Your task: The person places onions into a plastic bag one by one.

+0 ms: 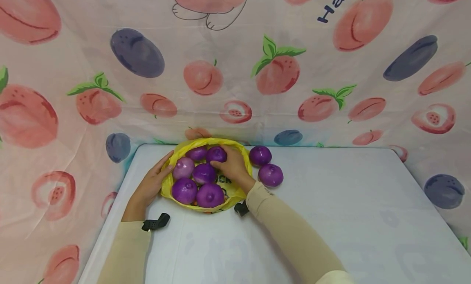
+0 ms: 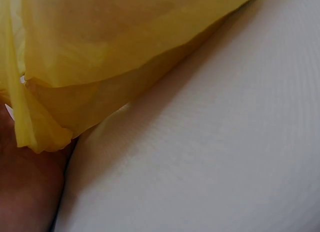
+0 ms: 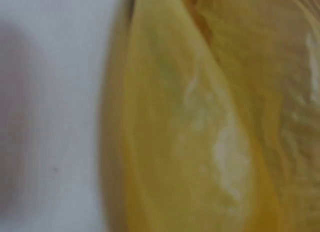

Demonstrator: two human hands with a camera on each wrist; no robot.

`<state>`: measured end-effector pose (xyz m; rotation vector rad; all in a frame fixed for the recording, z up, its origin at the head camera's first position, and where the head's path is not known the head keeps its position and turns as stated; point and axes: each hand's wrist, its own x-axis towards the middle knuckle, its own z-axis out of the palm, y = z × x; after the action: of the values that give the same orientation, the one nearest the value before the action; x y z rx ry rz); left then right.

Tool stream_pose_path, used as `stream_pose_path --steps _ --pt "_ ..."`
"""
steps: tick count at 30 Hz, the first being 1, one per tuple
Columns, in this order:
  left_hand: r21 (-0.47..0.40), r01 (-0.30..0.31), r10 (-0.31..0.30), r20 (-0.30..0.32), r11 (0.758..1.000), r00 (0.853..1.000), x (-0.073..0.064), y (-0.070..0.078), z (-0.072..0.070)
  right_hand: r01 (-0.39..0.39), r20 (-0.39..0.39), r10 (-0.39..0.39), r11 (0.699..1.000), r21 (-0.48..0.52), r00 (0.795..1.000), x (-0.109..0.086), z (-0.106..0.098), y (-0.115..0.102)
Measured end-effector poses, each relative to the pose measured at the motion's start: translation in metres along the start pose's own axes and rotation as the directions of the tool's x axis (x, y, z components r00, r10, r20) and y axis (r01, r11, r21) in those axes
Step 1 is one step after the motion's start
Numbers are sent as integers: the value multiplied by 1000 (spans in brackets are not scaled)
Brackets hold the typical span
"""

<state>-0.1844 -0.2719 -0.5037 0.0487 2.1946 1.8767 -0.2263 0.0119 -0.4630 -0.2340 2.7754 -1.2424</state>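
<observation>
A yellow plastic bag (image 1: 238, 200) sits wide-mouthed on the table with several shiny purple onions inside, one of them paler (image 1: 183, 168). At the bag's left side, my left hand (image 1: 150, 185) holds the rim, thumb and fingers at its edge. My right hand (image 1: 232, 163) reaches over the right rim and grips a purple onion (image 1: 215, 154) near the back of the bag, thumb on its near side. In the left wrist view, yellow plastic (image 2: 100, 66) hangs by the palm. The right wrist view holds only the bag's side (image 3: 190, 132), with the right hand's fingers out of sight.
Two more purple onions, a rear one (image 1: 260, 155) and a nearer one (image 1: 270, 175), lie on the white table (image 1: 331, 210) just right of the bag. A fruit-printed cloth (image 1: 235, 55) hangs behind the table's back edge and along its sides.
</observation>
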Motion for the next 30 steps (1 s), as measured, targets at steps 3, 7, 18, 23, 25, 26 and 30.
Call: stream_pose_path --steps 3,7,18,23,25,26,30 --pt "-1 2 -2 -1 1000 1000 0 0 0 -11 9 11 1000 -9 1000 1 1 0" --pt "6 -1 1 0 1000 1000 0 0 0 -19 9 19 1000 -11 1000 2 3 2" --pt "7 4 -4 0 1000 1000 -1 1 1 -67 31 66 997 36 997 2 3 3" --pt "14 8 -8 -1 1000 1000 -1 2 1 -94 47 92 994 53 995 -1 0 2" --pt "12 9 -9 -1 1000 1000 -1 2 1 -95 55 92 994 59 994 -2 -2 1" --pt "12 8 -7 -2 1000 1000 0 2 1 -93 58 89 994 60 994 -3 -3 0" --pt "11 6 -6 -3 1000 1000 0 1 0 -73 64 70 996 52 995 -7 -9 -4"
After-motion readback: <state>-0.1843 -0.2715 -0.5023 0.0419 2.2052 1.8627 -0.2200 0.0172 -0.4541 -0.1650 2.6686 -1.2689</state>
